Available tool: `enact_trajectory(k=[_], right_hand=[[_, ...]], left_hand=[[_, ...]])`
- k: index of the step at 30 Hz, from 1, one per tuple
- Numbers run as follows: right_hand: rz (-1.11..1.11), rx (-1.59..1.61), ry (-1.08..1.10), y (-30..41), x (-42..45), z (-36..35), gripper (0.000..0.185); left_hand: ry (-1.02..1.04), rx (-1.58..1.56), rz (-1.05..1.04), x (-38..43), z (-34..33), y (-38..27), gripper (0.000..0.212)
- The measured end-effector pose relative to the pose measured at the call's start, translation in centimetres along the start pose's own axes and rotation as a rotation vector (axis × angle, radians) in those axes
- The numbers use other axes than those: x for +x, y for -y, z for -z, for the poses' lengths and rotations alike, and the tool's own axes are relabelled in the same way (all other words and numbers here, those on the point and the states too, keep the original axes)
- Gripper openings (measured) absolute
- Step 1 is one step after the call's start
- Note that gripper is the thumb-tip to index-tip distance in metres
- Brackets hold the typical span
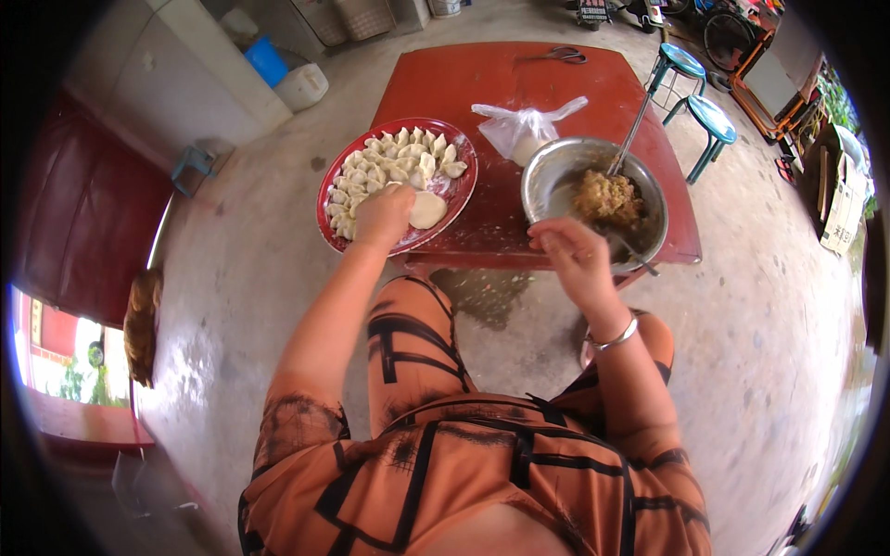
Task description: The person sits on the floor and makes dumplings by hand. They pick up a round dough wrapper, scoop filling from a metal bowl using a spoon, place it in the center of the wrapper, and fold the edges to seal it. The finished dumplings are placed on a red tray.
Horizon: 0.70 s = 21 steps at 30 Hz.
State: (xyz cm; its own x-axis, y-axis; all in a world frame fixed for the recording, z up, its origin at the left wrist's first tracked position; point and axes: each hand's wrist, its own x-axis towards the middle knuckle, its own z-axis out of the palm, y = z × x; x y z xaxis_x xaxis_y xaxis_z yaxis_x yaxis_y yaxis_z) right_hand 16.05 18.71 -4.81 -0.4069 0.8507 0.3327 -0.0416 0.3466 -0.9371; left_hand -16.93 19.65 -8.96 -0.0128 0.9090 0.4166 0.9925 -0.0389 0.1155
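Observation:
My left hand [384, 214] reaches over the near part of a round red tray [465, 186], its fingertips at the left edge of a flat dough wrapper [427, 210]; whether they grip it is hidden. Rows of folded dumplings [389, 161] fill much of the tray, which has flour on its surface. My right hand [571, 256], with a silvery bangle at the wrist, is raised by the near left rim of a metal bowl [534, 182], fingers bent and nothing visible in them. Minced filling [606, 197] lies in the bowl, with a long metal utensil [634, 133] and a smaller one [638, 256] leaning inside.
A knotted plastic bag [526, 132] with pale contents stands between tray and bowl on the red table [445, 80]. Scissors [564, 55] lie at its far end. Two blue-topped stools [710, 119] stand to the right. A wet patch [483, 295] marks the floor near my legs.

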Motion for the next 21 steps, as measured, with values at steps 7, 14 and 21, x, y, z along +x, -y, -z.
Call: enact_trajectory(k=[7,14,21], right_hand=[[0.147,-0.149,-0.045,1.1,-0.7,-1.6,0.051],[-0.267,0.449,0.018,-0.4,-4.4,0.0,0.012],[-0.298,0.272,-0.134,-0.2,-7.1,-0.2,0.013]], left_hand=[[0.182,-0.868,0.068,-1.8,7.4,-10.3,0.010],[0.265,-1.166,0.006,-4.7,6.5,-18.0,0.021],[0.524,-1.589,0.247,-8.8,1.7,-20.3,0.033]])
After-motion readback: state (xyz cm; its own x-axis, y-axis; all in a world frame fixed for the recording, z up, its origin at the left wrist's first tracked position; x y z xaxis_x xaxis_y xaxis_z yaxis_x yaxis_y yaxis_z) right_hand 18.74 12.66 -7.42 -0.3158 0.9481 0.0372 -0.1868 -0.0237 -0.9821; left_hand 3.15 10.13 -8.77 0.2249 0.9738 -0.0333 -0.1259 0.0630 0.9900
